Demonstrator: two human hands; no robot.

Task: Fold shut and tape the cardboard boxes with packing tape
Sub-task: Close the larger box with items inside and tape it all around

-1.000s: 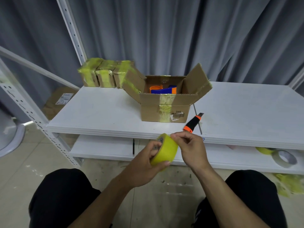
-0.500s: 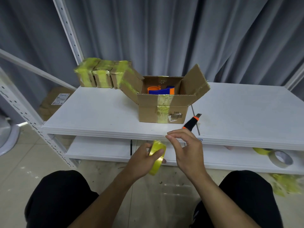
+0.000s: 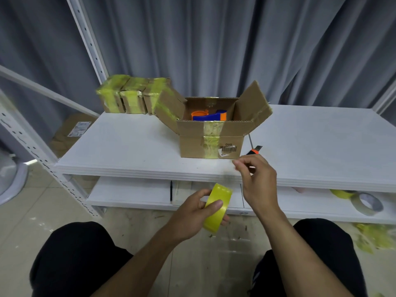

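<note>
1. Gripping the yellow tape roll (image 3: 217, 207) near the front edge of the white shelf (image 3: 128, 146), the left hand (image 3: 191, 214) curled its thumb and fingers round the rim.
2. The right hand (image 3: 258, 185) hovered just up and right of the roll, thumb and forefinger pinching a faint tape strip (image 3: 230, 178) and the other fingers loosely curled.
3. The cardboard box (image 3: 212, 144) stood on the shelf beyond both hands, its flaps splayed open.
4. Three taped boxes (image 3: 132, 97) sat far left, and a knife (image 3: 255, 151) lay just right of the open box.
</note>
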